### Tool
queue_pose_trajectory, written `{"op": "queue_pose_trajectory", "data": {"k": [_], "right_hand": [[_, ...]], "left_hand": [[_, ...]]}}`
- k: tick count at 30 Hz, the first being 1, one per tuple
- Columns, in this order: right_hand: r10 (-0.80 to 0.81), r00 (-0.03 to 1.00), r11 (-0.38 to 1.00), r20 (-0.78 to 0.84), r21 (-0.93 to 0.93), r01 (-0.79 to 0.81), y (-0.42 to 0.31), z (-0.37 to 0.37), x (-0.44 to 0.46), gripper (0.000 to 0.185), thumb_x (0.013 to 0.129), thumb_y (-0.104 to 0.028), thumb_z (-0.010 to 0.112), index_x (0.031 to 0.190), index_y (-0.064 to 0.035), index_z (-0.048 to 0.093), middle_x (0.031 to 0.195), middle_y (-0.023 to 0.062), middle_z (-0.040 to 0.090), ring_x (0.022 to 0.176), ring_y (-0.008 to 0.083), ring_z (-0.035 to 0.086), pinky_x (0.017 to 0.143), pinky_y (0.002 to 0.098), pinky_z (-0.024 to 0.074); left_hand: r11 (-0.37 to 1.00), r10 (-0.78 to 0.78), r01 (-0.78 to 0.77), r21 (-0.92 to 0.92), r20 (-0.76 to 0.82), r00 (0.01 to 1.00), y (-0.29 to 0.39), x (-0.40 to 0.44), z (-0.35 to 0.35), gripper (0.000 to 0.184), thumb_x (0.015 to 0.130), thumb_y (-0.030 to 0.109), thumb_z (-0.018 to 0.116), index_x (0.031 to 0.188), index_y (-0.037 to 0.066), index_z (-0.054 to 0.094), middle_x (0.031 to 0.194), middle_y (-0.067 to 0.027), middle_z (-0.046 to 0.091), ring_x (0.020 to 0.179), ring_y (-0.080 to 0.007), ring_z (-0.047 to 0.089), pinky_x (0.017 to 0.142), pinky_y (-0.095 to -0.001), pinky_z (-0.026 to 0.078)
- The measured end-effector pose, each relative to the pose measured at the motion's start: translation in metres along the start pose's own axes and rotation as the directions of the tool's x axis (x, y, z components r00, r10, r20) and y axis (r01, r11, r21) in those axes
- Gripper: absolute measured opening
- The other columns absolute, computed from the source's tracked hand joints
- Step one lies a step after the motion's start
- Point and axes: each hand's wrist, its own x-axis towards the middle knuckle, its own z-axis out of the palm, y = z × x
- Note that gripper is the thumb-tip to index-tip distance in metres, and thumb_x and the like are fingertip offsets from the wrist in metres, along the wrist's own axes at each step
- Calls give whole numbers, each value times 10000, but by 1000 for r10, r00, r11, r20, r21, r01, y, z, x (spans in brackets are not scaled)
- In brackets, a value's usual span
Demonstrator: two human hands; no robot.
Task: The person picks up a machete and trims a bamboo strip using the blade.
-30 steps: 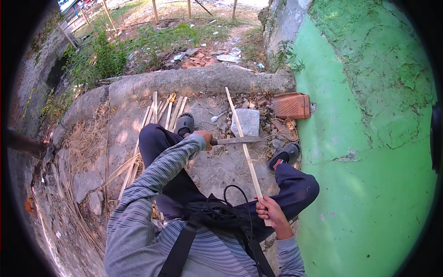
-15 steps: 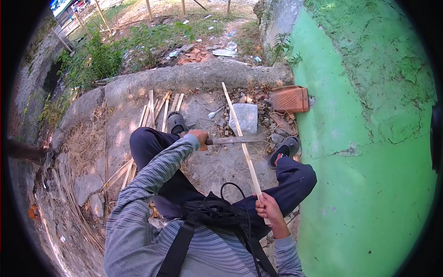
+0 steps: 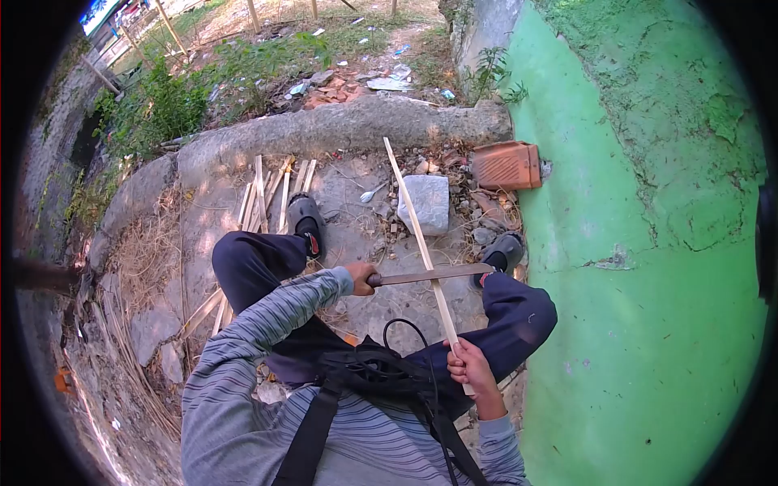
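While the left hand was closed round the handle of a long knife, the right hand gripped a thin wooden strip close to its near end, fingers curled about it. From the right hand the strip ran forward and slightly left, passing to the right of the left hand. The knife pointed rightward from the left hand, its blade crossing over the strip well ahead of the right hand; whether the edge touched the wood could not be told. Farther forward of both hands, the strip passed over a pale stone block in the view. More wooden strips lay on the ground, ahead and to the left of the left hand. A green wall stood to the right of the right hand.
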Motion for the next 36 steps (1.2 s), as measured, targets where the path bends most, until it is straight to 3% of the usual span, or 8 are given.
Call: {"op": "queue_pose_trajectory", "data": {"k": [8,11,18,21,23,26,31,36], "right_hand": [[15,1000,1000,-5,-15,-15,1,-3,1,212,1026,-172,409,1159,-22,480,683,-34,329,475,13,265,382,156,240],[28,1000,999,6,19,-28,-4,0,-2,213,1024,-168,414,1163,-19,478,686,-33,329,475,13,261,380,157,237],[32,999,994,27,106,-35,-7,-2,0,218,1026,-182,416,1160,-22,477,687,-34,327,472,15,253,377,163,232],[37,998,999,-45,-28,-39,2,1,2,206,1031,-184,405,1144,-28,481,678,-34,326,475,18,255,381,167,232],[31,995,990,-92,-134,-44,6,0,5,198,1036,-180,394,1131,-32,485,672,-33,326,479,20,255,384,170,232],[21,998,992,-51,-124,-27,3,-4,4,195,1036,-187,396,1124,-38,485,668,-33,326,479,23,260,384,173,235],[31,999,998,-8,-51,-31,-1,-4,2,209,1028,-199,415,1142,-35,477,673,-37,329,475,18,266,382,167,237],[27,999,999,-23,-46,-28,-3,-1,1,206,1028,-195,414,1142,-36,477,672,-37,326,473,16,263,380,164,233]], "left_hand": [[975,-221,211,-67,-209,953,-22,21,47,225,642,188,636,821,56,664,806,-202,677,799,-405,652,728,-486,522],[931,-359,289,-223,-413,837,-37,22,46,233,638,178,632,827,45,663,819,-212,676,799,-411,650,724,-487,514],[968,-20,-23,-251,-167,986,6,8,78,270,656,199,655,851,13,645,758,-221,646,784,-418,638,711,-476,497],[953,-114,49,-298,-204,972,2,12,94,308,661,200,664,921,37,677,824,-235,662,857,-413,646,771,-471,509],[952,-269,235,-195,-166,949,-21,20,88,352,671,194,658,998,69,693,896,-244,671,916,-408,642,827,-469,509],[882,-466,402,-246,-328,822,-33,22,57,314,677,165,621,966,81,712,910,-238,679,918,-404,649,841,-460,515],[910,-385,299,-286,-320,866,-23,13,53,284,669,183,629,905,42,699,883,-242,676,898,-414,652,801,-451,514],[956,-121,80,-283,-130,984,15,-7,62,318,659,248,676,843,-8,637,771,-229,648,773,-386,648,698,-452,491]]}}
